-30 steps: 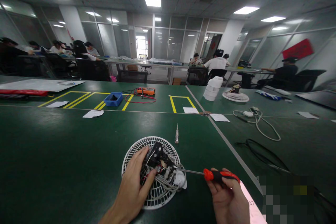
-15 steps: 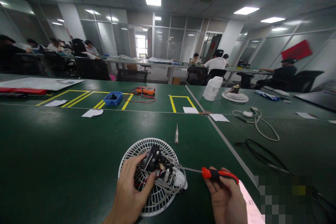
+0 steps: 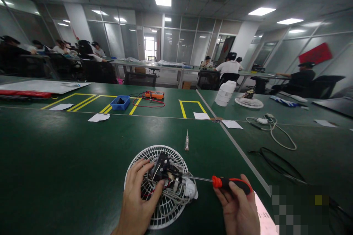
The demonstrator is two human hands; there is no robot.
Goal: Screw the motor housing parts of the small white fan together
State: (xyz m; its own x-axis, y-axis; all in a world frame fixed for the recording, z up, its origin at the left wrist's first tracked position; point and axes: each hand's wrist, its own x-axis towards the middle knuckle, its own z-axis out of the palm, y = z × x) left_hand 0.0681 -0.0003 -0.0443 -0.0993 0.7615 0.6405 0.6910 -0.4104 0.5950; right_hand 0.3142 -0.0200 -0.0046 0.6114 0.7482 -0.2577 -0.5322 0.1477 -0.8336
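A white round fan grille lies on the green table, carrying a black fan motor assembly with bundled grey cable and a white plastic piece. My left hand is closed around the motor's left side, thumb in front and fingers behind. My right hand grips a red and black screwdriver by its handle. The screwdriver's shaft runs left, level, into the right side of the motor assembly; its tip is hidden among the parts. A small clear-handled screwdriver lies beyond the grille.
Farther back sit a blue tray, an orange multimeter with leads, and paper slips. To the right are a white container, another fan grille, a grey cable and a black cable. Several people sit at tables behind.
The grille and motor have shifted slightly left and nearer, along with my left hand. The screwdriver stays at the motor's right side; my right fingers have shifted on its handle.
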